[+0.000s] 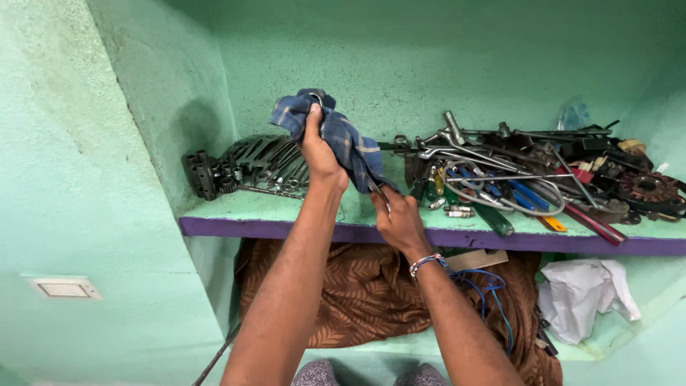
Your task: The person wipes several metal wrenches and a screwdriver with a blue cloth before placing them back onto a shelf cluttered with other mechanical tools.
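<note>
My left hand [319, 154] is raised over the green shelf [236, 209] and grips a blue checked cloth [341, 136], which hangs down to the right. Below it, my right hand [399, 218] holds the lower end of a thin metal tool [376, 189] that goes up into the cloth. A beaded bracelet [426, 262] is on my right wrist. The upper end of the tool is hidden in the cloth.
A row of spanners [268, 161] and dark sockets [205, 174] lies at the shelf's left. A big heap of tools [522, 175], screwdrivers and a rusty gear [649, 187] fills the right. Below the purple shelf edge hang a brown patterned cloth [357, 293], blue wire [493, 297] and white bag [582, 293].
</note>
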